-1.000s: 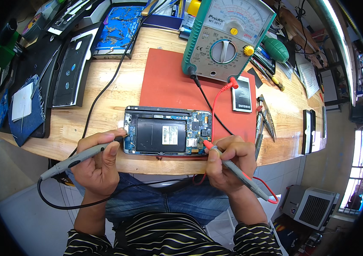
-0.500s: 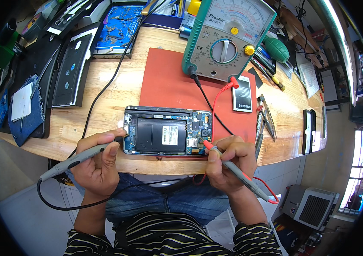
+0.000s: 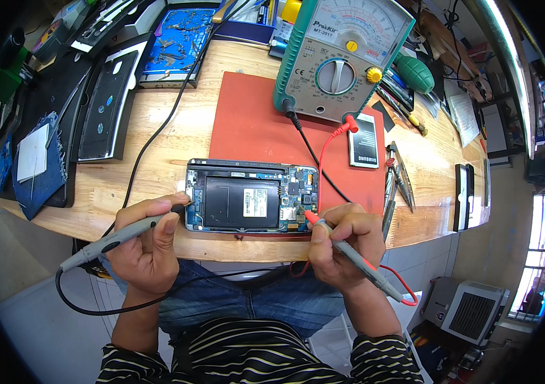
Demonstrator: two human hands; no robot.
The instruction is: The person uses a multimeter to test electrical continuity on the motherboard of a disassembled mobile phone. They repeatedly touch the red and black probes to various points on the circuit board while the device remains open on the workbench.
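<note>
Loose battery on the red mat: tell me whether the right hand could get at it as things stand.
Probably yes, once freed. The loose battery lies flat on the red mat with open mat between it and the right hand, but that hand's grip is taken up by the red-tipped probe.

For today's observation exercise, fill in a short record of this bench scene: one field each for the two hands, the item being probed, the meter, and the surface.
Left hand: left hand holds the black probe, tip at the phone's left edge
Right hand: right hand holds the red probe, tip at the phone's right end
Item probed: opened phone, back cover off, lying flat
Meter: green analogue multimeter, both leads plugged in
Surface: red mat on wooden bench
</note>
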